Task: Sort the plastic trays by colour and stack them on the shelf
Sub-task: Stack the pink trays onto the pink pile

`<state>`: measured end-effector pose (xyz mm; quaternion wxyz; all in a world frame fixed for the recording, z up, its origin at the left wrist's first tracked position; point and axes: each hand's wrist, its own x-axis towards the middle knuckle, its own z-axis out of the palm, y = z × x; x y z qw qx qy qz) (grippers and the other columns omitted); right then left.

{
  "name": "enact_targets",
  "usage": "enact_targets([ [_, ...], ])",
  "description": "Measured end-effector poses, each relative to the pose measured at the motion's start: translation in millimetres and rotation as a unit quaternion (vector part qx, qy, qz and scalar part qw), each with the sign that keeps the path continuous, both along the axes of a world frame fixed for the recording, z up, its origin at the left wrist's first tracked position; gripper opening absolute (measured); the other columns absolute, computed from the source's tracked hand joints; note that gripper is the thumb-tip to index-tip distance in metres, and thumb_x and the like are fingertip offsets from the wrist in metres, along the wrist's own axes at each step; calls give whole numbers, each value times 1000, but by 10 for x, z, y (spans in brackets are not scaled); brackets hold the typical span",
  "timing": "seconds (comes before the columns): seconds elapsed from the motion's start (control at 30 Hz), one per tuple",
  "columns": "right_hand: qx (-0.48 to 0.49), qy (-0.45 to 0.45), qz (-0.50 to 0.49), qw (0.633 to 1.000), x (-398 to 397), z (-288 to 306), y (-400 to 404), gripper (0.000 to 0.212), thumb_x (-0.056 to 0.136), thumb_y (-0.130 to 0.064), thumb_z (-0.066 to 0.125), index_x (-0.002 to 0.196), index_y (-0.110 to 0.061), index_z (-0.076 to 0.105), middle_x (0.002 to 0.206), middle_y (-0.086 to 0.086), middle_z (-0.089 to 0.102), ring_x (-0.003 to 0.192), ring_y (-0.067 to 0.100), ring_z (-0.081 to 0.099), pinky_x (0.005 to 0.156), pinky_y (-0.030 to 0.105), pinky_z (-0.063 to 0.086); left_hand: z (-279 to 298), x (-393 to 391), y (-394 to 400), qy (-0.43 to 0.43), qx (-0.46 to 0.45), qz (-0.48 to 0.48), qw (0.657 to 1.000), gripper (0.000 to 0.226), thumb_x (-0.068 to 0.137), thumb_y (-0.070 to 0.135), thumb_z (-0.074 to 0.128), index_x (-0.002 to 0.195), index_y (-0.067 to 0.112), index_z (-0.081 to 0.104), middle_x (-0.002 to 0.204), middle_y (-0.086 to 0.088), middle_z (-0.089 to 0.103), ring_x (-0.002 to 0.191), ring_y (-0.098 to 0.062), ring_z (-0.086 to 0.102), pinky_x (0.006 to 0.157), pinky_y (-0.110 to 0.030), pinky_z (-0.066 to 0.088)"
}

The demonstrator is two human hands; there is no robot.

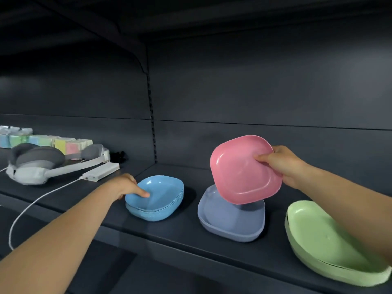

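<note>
A stack of light blue trays [161,200] sits on the dark shelf [174,236]. My left hand [127,186] grips its left rim, thumb inside the top tray. My right hand [282,164] pinches the right edge of a pink tray [239,172] and holds it tilted in the air above a grey-blue tray stack [229,223]. A stack of green trays [324,245] lies at the right, partly hidden behind my right forearm.
A grey and white headset [36,164] with a white box [101,171] and cable [42,198] lies on the left shelf section. Pastel packets [48,141] line the back left. A slotted upright [151,115] divides the shelf back.
</note>
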<state>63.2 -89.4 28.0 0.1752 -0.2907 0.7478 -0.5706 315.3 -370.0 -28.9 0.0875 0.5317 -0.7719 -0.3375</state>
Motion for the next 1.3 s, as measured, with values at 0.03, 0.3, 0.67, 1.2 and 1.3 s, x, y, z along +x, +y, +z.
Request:
enact_targets([
  [0.03, -2, 0, -2, 1000, -11, 3, 1, 17, 90, -8, 59, 106, -5, 62, 95, 16, 68, 79, 28, 66, 64, 34, 53, -17, -2, -5, 5, 7, -1, 1000, 58, 64, 28, 86, 109, 8, 55, 105, -6, 55, 89, -19, 49, 60, -24, 35],
  [0.3, -17, -4, -9, 1000, -58, 33, 124, 20, 90, -9, 60, 109, -5, 62, 93, 14, 68, 78, 27, 66, 62, 33, 52, 338, -332, 372, 81, -54, -102, 990, 72, 70, 31, 83, 131, 18, 47, 122, -4, 51, 109, -19, 51, 93, -29, 41],
  [0.67, -56, 2, -51, 997, -243, 74, 1011, 16, 91, -10, 60, 106, -7, 62, 93, 12, 68, 77, 25, 66, 62, 33, 53, 671, -1486, 1899, 156, 33, -343, 926, 48, 76, 31, 77, 120, 23, 59, 122, 6, 60, 117, -12, 51, 91, -29, 37],
  [1.2, -83, -6, -158, 984, -1195, 12, 3560, 6, 88, -6, 61, 93, -4, 63, 80, 12, 66, 63, 24, 62, 57, 30, 52, 640, -3075, 4615, 283, 122, -366, 878, 77, 39, 36, 87, 109, 10, 68, 103, -7, 73, 99, -22, 68, 97, -42, 50],
  [1.3, -61, 15, -168, 984, -1446, 56, 4164, 7, 86, -7, 63, 79, -8, 62, 73, 9, 64, 58, 21, 60, 48, 25, 48, 631, -3361, 5188, 284, 115, -353, 884, 74, 41, 35, 88, 108, 12, 67, 102, -6, 72, 98, -22, 67, 96, -41, 51],
])
